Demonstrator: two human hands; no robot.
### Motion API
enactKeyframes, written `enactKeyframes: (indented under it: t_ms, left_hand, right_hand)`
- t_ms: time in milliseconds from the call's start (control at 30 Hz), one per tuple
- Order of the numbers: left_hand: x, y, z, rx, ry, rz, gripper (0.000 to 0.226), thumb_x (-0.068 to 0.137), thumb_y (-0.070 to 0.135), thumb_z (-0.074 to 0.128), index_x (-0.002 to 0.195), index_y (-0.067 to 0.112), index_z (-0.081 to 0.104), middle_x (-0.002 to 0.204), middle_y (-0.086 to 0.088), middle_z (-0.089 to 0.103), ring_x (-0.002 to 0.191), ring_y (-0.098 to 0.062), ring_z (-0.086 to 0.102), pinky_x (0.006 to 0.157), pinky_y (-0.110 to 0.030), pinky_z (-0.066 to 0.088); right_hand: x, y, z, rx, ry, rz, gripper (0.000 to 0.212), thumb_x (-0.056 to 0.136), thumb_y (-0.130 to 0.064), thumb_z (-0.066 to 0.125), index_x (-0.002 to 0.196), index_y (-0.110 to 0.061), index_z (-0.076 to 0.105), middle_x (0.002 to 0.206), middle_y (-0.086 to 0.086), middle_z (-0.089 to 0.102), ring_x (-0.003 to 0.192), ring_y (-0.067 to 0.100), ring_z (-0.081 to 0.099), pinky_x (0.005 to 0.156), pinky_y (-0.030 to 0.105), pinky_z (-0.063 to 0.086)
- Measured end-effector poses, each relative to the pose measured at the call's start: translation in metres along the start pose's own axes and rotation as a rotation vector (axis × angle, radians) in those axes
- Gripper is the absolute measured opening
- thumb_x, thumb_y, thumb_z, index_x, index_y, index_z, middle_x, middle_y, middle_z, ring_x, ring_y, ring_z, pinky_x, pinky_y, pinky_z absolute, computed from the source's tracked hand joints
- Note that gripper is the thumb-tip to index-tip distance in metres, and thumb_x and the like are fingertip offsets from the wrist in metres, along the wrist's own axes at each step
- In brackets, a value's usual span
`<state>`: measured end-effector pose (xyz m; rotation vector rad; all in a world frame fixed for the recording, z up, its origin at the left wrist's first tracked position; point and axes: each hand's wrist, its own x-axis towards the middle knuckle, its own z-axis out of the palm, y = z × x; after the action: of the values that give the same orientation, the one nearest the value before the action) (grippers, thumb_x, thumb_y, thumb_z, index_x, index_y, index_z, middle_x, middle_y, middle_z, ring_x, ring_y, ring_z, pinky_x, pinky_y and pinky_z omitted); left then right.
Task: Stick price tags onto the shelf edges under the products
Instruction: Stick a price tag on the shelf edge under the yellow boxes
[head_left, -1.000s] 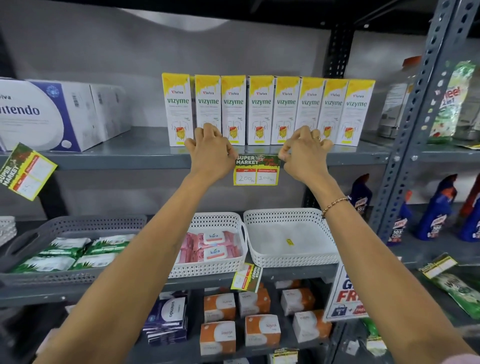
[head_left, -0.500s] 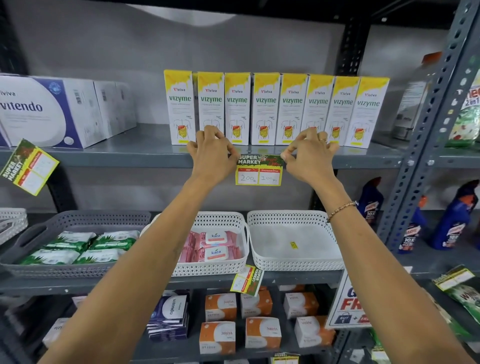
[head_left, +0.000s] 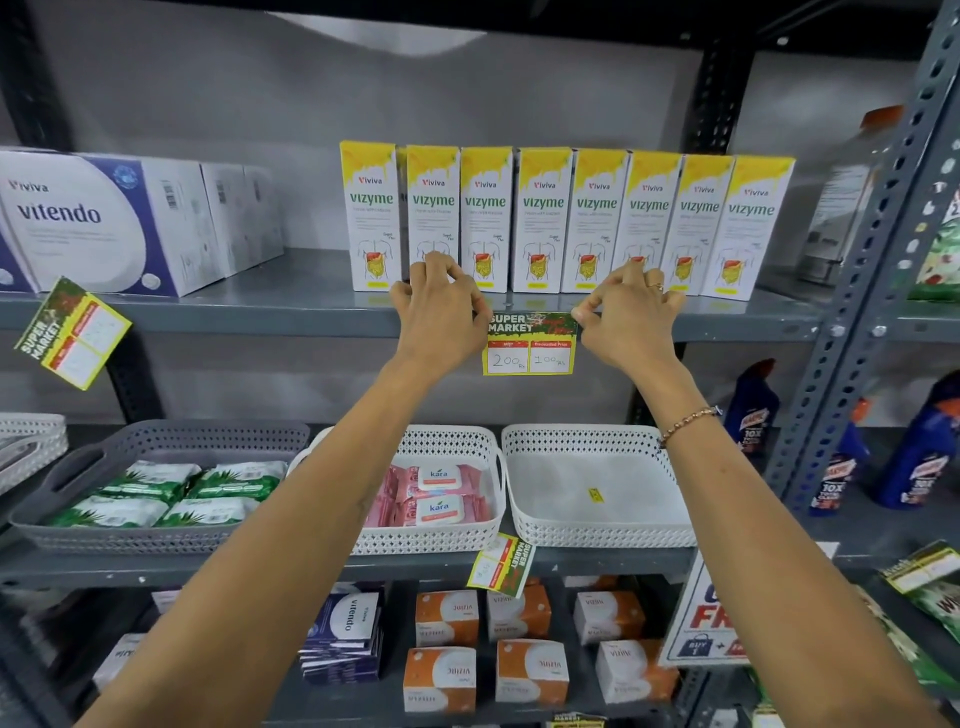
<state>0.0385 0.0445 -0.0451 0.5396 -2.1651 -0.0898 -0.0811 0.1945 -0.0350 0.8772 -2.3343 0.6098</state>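
Observation:
A yellow and green price tag marked 200 and 100 hangs on the grey shelf edge below a row of yellow-topped Vizyme boxes. My left hand pinches the tag's top left corner against the edge. My right hand pinches its top right corner. Both hands have curled fingers resting on the shelf lip, and they hide the tag's upper corners.
Another tag hangs crooked at the left under white Vitendo boxes. A third tag hangs tilted on the lower shelf edge. Below are a grey basket, a white basket with pink packs and a white basket. Blue bottles stand right of an upright.
Both hands stay at the tag's top corners with only slight finger shifts. The camera has come a little closer and turned slightly left.

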Motion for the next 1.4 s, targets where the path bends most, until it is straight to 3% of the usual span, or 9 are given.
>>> enactKeyframes:
  t_ms: [133,1067,1233,1400]
  left_hand:
    - [-0.001,-0.001,-0.001,0.005,0.007,0.012,0.016,0.086,0.021,0.055,0.092,0.013,0.068,0.119,-0.007,0.044,0.113,-0.025,0.039,0.094,-0.04,0.024]
    - [-0.009,0.001,0.004,-0.01,0.03,0.042,0.013,0.085,0.023,0.059,0.09,0.014,0.067,0.121,-0.008,0.045,0.114,-0.025,0.039,0.098,-0.048,0.027]
    - [-0.007,0.001,0.006,-0.01,0.039,0.032,0.013,0.084,0.023,0.059,0.09,0.015,0.067,0.12,-0.006,0.045,0.114,-0.024,0.039,0.098,-0.045,0.026]
    - [-0.008,0.002,0.008,0.021,0.072,0.041,0.014,0.085,0.022,0.058,0.089,0.013,0.067,0.118,-0.008,0.047,0.11,-0.025,0.042,0.093,-0.043,0.028]
  right_hand:
    - [-0.001,0.0,-0.001,-0.012,-0.009,-0.006,0.01,0.081,-0.017,0.062,0.072,-0.02,0.067,0.112,0.007,0.046,0.107,0.028,0.037,0.089,0.044,0.026]
    - [-0.002,0.006,0.003,-0.039,0.018,0.018,0.006,0.078,-0.019,0.065,0.074,-0.021,0.069,0.108,0.005,0.047,0.104,0.027,0.039,0.085,0.043,0.028]
    - [0.0,0.005,0.005,-0.043,0.012,0.014,0.01,0.076,-0.016,0.064,0.068,-0.022,0.064,0.107,0.006,0.046,0.099,0.025,0.038,0.086,0.044,0.028]
    - [0.001,0.005,0.007,-0.05,0.036,0.015,0.004,0.075,-0.017,0.065,0.075,-0.019,0.068,0.106,0.005,0.047,0.102,0.026,0.04,0.088,0.044,0.027]
